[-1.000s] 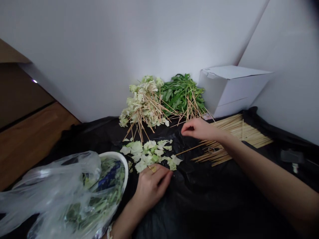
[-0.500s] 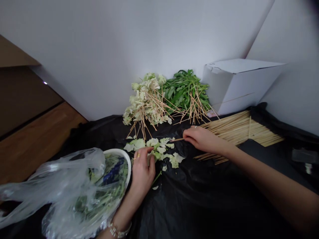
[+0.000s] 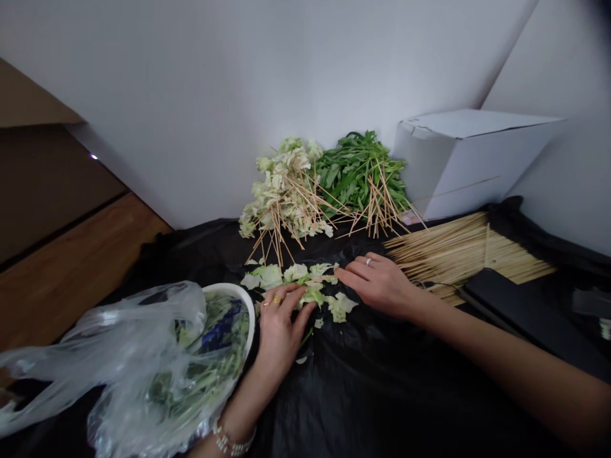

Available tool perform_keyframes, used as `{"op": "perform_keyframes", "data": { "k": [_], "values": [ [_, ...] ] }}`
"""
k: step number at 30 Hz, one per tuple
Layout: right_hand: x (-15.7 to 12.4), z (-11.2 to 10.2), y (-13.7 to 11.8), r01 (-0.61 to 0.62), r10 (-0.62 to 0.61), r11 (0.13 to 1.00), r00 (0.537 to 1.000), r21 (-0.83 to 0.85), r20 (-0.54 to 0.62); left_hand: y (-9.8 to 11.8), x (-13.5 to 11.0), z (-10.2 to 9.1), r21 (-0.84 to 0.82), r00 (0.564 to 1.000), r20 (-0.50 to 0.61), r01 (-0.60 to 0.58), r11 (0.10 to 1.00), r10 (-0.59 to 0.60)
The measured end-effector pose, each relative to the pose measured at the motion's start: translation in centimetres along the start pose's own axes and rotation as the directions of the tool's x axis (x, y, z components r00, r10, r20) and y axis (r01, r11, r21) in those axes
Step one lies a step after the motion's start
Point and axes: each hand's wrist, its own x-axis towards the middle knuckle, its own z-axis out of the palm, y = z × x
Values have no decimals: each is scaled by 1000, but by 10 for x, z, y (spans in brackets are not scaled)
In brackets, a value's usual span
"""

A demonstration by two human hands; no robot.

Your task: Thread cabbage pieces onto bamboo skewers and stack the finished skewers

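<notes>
My left hand [image 3: 281, 321], with a gold ring and a bracelet, has its thumb and fingers curled at a pale green cabbage leaf [image 3: 312, 296] on the black sheet. My right hand [image 3: 375, 281] pinches a bamboo skewer [image 3: 325, 278], whose front part reaches left over the leaves. More torn cabbage pieces [image 3: 341, 308] lie around both hands. Behind them is a pile of cabbage threaded on skewers [image 3: 279, 184]. Beside that pile, dark green leafy vegetables [image 3: 351, 162] lie with skewers in them.
At the left, a white-rimmed bowl [image 3: 250, 312] holds greens under a clear plastic bag [image 3: 138, 356]. Many loose skewers [image 3: 443, 245] are spread at the right, near a dark flat object [image 3: 515, 312]. A white box [image 3: 443, 165] stands against the wall. Black plastic sheeting [image 3: 363, 388] covers the surface.
My right hand has moved slightly down and turned, bringing the skewer left over the leaves. My left hand has shifted right, its thumb and fingers now closer around a cabbage leaf.
</notes>
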Motion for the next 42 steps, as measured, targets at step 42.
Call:
{"op": "perform_keyframes", "data": {
  "k": [42],
  "values": [
    [-2, -9, 13, -157, 150, 982, 986, -107, -72, 13, -5, -2, -246, 994, 55, 102, 964, -91]
  ]
}}
